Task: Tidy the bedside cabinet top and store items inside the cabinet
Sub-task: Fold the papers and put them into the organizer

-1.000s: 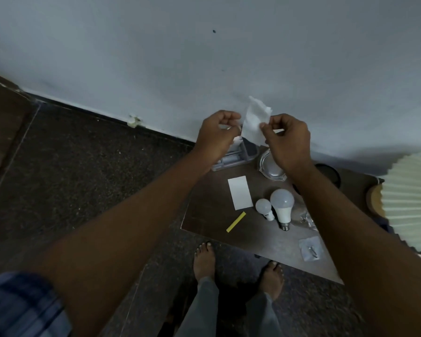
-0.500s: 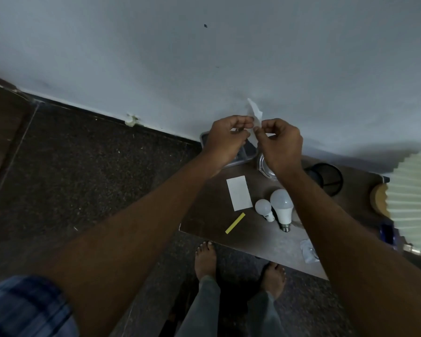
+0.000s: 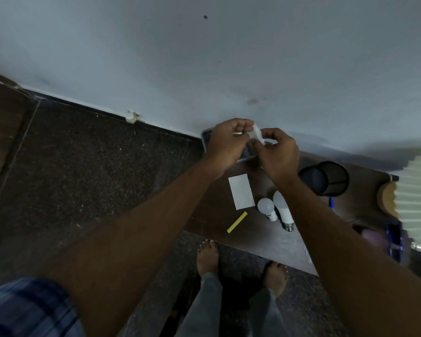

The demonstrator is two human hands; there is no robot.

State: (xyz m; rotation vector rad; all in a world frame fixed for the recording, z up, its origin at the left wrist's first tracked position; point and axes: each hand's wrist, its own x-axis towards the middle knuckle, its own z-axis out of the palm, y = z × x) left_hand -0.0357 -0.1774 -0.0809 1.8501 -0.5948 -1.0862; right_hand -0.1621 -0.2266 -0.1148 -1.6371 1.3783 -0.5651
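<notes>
Cabinet top [image 3: 212,215] is bearing two bulbs [image 3: 275,209] at four o'clock of a white card [image 3: 241,191], while left hand [image 3: 225,144] and right hand [image 3: 278,154] are both pinching a small white paper [image 3: 257,134] above it

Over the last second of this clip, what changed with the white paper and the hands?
Both hands, left hand and right hand, kept hold of the white paper and folded it from an open sheet into a small wad, closing together. The two bulbs, white card and yellow strip lie unmoved.
</notes>
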